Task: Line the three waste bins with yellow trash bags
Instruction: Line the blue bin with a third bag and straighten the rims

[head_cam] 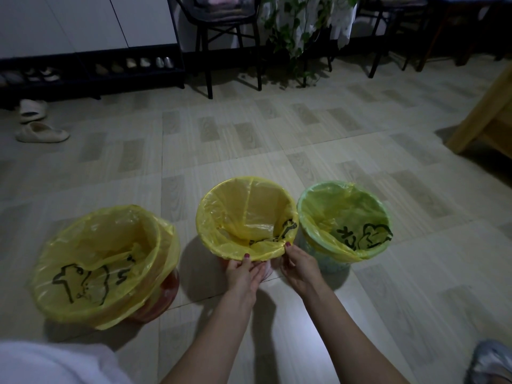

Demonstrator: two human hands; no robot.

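Three waste bins stand in a row on the tiled floor (277, 128), each with a yellow trash bag over its rim. Left bin (163, 297) reddish, its bag (94, 261) loose and baggy, black print showing inside. Middle bin (266, 268) mostly hidden under its bag (243, 212), which is folded over the rim all round. Right bin (324, 261) pale green, bag (343, 214) fitted, black print on the near inner wall. Middle and right bins nearly touch; left one sits a bit apart.

Left hand (242, 274) pinches the near edge of the middle bag at the rim, thumb on top, fingers curled under. Right hand (297, 266) grips the same edge just beside it, thumb on the rim.

Pale slippers (38, 131) lie far left on the floor. Shoe rack (91, 70) with shoes along the back wall, black chair (227, 37) and leafy plant (293, 31) behind. Wooden furniture (482, 123) at right edge.
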